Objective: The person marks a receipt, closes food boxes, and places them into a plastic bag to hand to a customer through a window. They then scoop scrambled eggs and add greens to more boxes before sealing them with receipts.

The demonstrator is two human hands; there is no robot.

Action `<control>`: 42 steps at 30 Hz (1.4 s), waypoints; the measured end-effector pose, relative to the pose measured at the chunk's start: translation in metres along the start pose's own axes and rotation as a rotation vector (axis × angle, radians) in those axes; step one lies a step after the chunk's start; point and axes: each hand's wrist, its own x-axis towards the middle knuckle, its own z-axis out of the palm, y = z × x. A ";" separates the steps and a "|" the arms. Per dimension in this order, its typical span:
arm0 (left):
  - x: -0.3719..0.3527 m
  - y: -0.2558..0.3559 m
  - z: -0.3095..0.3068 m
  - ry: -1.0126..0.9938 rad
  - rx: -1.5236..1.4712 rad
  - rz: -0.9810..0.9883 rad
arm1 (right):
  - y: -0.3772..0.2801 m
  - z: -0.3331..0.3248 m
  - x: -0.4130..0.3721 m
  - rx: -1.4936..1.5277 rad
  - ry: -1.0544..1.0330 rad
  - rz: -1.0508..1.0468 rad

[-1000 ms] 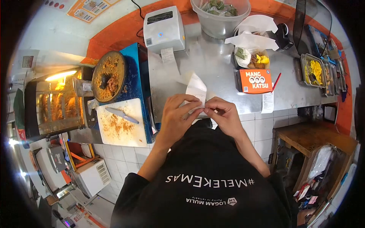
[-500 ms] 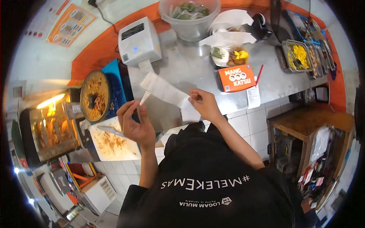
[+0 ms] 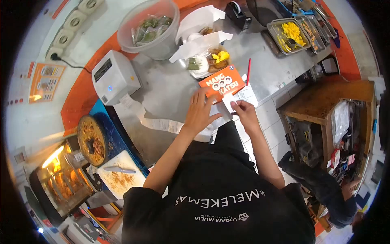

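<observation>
My left hand is spread palm down over the front of the steel counter, beside the orange food box lid and above part of the paper strip. My right hand pinches a small white slip between thumb and fingers at the lid's lower edge. A long printed receipt strip runs from the white label printer across the counter and passes under my left wrist. Behind the orange lid, an open box holds white rice and yellow egg.
A clear tub of wrapped greens stands at the back. Trays of yellow egg sit at the right. A knife lies on the white cutting board. Another person is at the lower right, near the wooden shelf.
The camera view has shifted. Both hands have moved right to the orange box. My left hand has opened from its pinch, and a slip is now in my right hand near the lid.
</observation>
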 end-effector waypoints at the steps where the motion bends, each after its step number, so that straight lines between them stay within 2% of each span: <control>1: 0.012 -0.003 0.012 -0.007 0.001 -0.042 | 0.007 -0.006 0.016 -0.036 0.015 0.017; 3: 0.028 -0.013 0.036 -0.048 0.014 -0.081 | 0.018 -0.010 0.039 -0.081 0.037 0.025; 6: 0.031 -0.032 0.069 0.055 0.110 -0.043 | 0.035 -0.004 0.063 -0.140 0.109 0.039; 9: 0.034 -0.031 0.069 0.033 0.034 -0.092 | 0.042 0.006 0.071 -0.299 0.252 -0.027; 12: 0.034 -0.029 0.069 0.048 0.022 -0.119 | 0.030 0.007 0.069 -0.446 0.268 0.102; 15: 0.037 -0.030 0.070 0.070 0.013 -0.119 | 0.048 -0.004 0.071 -0.380 0.173 0.000; 18: 0.037 -0.032 0.071 0.075 0.004 -0.131 | 0.056 -0.016 0.066 -0.171 0.043 -0.050; 21: 0.036 -0.033 0.071 0.079 -0.014 -0.135 | 0.068 -0.023 0.076 -0.188 0.017 -0.046; 24: 0.036 -0.034 0.070 0.072 -0.030 -0.134 | 0.047 -0.034 0.089 -0.404 -0.117 0.089; 25: 0.038 -0.033 0.067 0.069 -0.034 -0.134 | 0.026 -0.036 0.090 -0.617 -0.121 0.242; 28: 0.037 -0.031 0.050 -0.040 -0.065 -0.135 | 0.021 -0.044 0.094 -0.983 -0.032 0.106; 29: 0.038 -0.033 0.044 0.021 -0.086 -0.161 | -0.002 -0.045 0.091 -0.993 -0.080 0.141; 31: 0.043 -0.040 0.029 0.149 -0.123 -0.214 | -0.057 -0.044 0.099 -0.996 -0.186 0.034; 32: 0.056 -0.045 0.016 0.319 -0.111 -0.225 | -0.080 -0.043 0.101 -0.993 -0.240 -0.012; 34: 0.095 -0.056 -0.011 0.651 -0.086 -0.248 | -0.117 -0.028 0.119 -0.917 -0.016 -0.411; 36: 0.121 -0.073 -0.026 0.548 -0.201 -0.271 | -0.157 -0.005 0.144 -0.841 0.106 -0.829; 39: 0.122 -0.085 -0.035 0.279 -0.197 -0.269 | -0.168 0.003 0.203 -0.947 -0.083 -1.009; 40: 0.117 -0.088 -0.033 0.166 -0.168 -0.259 | -0.168 0.003 0.208 -1.083 -0.206 -0.883; 41: 0.100 -0.096 -0.013 0.264 -0.171 -0.169 | -0.165 -0.001 0.206 -1.215 -0.324 -0.748; 42: 0.092 -0.089 -0.009 0.217 -0.116 -0.227 | -0.159 -0.007 0.206 -1.344 -0.439 -0.605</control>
